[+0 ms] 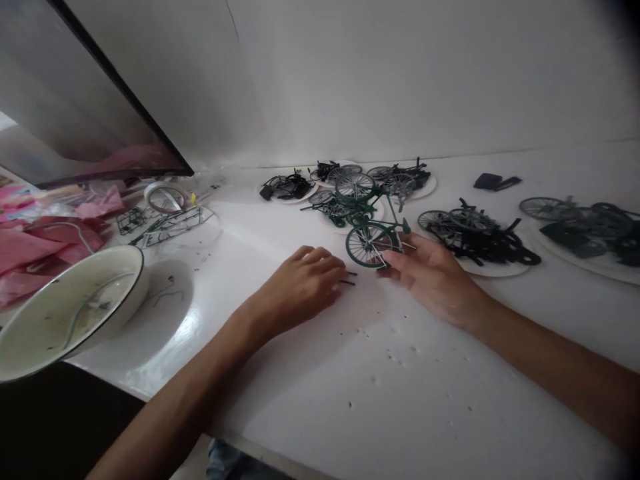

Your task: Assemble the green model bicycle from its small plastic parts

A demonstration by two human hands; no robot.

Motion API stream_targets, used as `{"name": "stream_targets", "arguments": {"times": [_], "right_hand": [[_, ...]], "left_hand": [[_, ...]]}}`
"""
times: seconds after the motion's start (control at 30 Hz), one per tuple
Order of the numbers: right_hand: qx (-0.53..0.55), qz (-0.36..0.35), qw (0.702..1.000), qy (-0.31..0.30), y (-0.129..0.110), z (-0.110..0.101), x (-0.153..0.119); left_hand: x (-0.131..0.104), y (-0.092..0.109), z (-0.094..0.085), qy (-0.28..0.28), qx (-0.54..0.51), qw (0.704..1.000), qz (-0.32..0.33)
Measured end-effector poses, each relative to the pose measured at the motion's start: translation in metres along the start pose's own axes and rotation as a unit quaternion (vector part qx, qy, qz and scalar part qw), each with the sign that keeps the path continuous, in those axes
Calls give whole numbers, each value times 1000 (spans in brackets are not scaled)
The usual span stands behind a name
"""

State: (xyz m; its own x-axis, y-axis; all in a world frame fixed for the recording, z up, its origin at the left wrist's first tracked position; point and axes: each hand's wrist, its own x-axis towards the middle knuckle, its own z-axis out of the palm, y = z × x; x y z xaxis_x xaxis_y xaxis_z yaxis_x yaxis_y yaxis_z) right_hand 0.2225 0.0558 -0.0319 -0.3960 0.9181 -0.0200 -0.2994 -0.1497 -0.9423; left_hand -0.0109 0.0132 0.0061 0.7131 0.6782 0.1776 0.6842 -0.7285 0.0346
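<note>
A dark green model bicycle (371,244) with thin spoked wheels is tilted up in the middle of the head view. My right hand (430,277) pinches it near its rear wheel, thumb on the near side. To the left, my left hand (307,283) rests low over the white table with curled fingers. Two thin dark pieces (349,283) stick out by its fingertips, which are mostly hidden. Whatever those fingers grip is too small to make out.
White plates piled with dark bicycle parts (480,240) line the back and right. A flat black piece (495,181) lies behind. At left are an enamel bowl (131,270), parts frames (175,227), a tape roll (165,198), pink bags (45,253) and a screen (95,93).
</note>
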Motion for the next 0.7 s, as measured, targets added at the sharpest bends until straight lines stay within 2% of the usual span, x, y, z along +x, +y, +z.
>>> {"name": "stream_targets", "arguments": {"times": [0.13, 0.3, 0.43, 0.57, 0.7], "right_hand": [[23, 14, 1000, -9, -3, 2, 0], [19, 32, 999, 3, -6, 4, -1], [18, 32, 999, 0, -5, 3, -1], [24, 36, 999, -13, -3, -2, -1], [29, 33, 999, -27, 0, -4, 0]], "left_hand": [[2, 10, 7, 6, 19, 999, 43], [1, 9, 6, 28, 19, 998, 52], [1, 7, 5, 38, -7, 999, 9], [0, 5, 2, 108, -84, 989, -58], [0, 4, 0, 139, -131, 976, -103]]}}
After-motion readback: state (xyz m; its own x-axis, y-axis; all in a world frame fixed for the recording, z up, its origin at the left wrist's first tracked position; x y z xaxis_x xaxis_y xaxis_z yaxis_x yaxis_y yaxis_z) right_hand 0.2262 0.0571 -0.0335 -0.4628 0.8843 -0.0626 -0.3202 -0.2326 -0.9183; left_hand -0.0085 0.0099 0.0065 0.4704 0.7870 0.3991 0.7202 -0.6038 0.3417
